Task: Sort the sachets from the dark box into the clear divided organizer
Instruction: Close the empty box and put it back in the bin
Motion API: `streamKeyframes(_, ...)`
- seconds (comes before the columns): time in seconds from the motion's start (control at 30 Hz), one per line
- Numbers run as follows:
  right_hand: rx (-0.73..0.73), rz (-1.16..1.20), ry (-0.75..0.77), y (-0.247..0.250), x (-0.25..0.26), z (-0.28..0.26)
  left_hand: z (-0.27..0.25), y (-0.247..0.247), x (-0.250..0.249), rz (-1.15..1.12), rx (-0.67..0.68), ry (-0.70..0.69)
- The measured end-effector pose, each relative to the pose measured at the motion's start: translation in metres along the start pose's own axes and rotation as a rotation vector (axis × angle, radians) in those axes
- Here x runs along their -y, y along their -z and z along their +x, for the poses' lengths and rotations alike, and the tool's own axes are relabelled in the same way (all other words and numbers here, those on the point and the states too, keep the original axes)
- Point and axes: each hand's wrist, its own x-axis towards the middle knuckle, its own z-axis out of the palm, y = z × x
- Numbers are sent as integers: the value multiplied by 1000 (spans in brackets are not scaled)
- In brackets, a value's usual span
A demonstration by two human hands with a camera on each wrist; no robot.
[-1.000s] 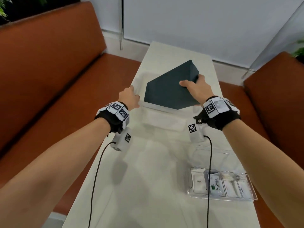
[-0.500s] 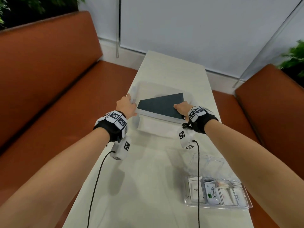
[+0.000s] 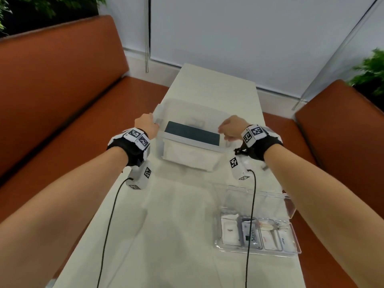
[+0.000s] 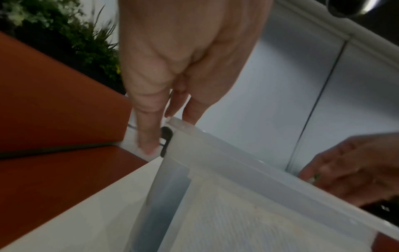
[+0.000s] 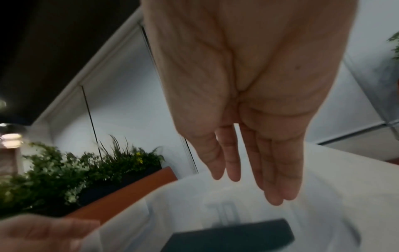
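Observation:
The dark box (image 3: 193,133) lies flat inside a translucent plastic bin (image 3: 187,157) in the middle of the table; it also shows in the right wrist view (image 5: 233,237). My left hand (image 3: 152,123) holds the bin's left rim (image 4: 226,153), thumb outside and fingers behind the corner. My right hand (image 3: 224,132) hovers over the bin's right edge, its fingers (image 5: 270,170) straight and holding nothing. The clear divided organizer (image 3: 291,252) sits near right, with sachets (image 3: 229,231) lying in its compartments.
The organizer's clear lid (image 3: 257,200) stands open behind it. Orange benches (image 3: 62,90) flank the narrow white table (image 3: 166,235) on both sides. Wrist camera cables (image 3: 108,225) trail over the table. Plants stand behind the benches.
My right hand lowered the tilted dark box down into the bin and let go of it; the box now lies flat. The left hand stayed on the bin's rim.

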Motion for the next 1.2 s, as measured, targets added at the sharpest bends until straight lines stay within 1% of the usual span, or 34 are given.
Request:
streamKeyframes(0.07,-29,76,27,25,-17,-4,-10,-3,-11,65,-100,-36)
streamKeyframes(0.1,-47,97,36,38,-29,-7,-17,-7,-19,100,-158,-84)
streamKeyframes(0.13,-69,109,37,50,-43,-10,-25,-12,-29,125,-204,-156)
streamKeyframes(0.17,-91,107,31,60,-59,-12,-34,-20,-41,141,-223,-242)
streamKeyframes(0.23,-116,77,5,77,-92,-16,-52,-38,-67,156,-179,-394)
streamKeyframes(0.27,-123,59,-20,83,-110,-19,-59,-48,-80,169,-141,-443)
streamKeyframes(0.33,-124,40,-80,91,-148,-23,-71,-70,-106,228,-70,-490)
streamKeyframes(0.4,-115,12,-135,94,-188,-27,-80,-91,-127,308,-21,-503)
streamKeyframes(0.5,-55,-46,-228,87,-244,-31,-84,-115,-146,387,14,-448)
streamKeyframes(0.57,-6,-22,-288,75,-274,-30,-81,-126,-151,405,41,-381)
streamKeyframes(0.63,21,43,-312,61,-296,-26,-79,-135,-151,474,63,-347)
streamKeyframes(0.7,37,85,-293,46,-309,-23,-79,-142,-148,547,32,-365)
streamKeyframes(0.8,37,158,-171,29,-321,-17,-78,-147,-144,551,-23,-399)
streamKeyframes(0.83,54,174,-155,22,-324,-15,-77,-148,-142,549,-34,-405)
streamKeyframes(0.93,180,153,-143,7,-337,-4,-76,-151,-142,552,-39,-406)
streamKeyframes(0.97,199,175,-160,2,-341,0,-76,-151,-142,556,-38,-401)
streamKeyframes(1.0,193,218,-178,-2,-344,2,-76,-151,-143,558,-37,-394)
streamKeyframes(1.13,78,346,-211,-12,-351,13,-76,-151,-145,556,-29,-381)
streamKeyframes(1.2,30,444,-253,-10,-350,16,-76,-151,-145,546,-27,-385)
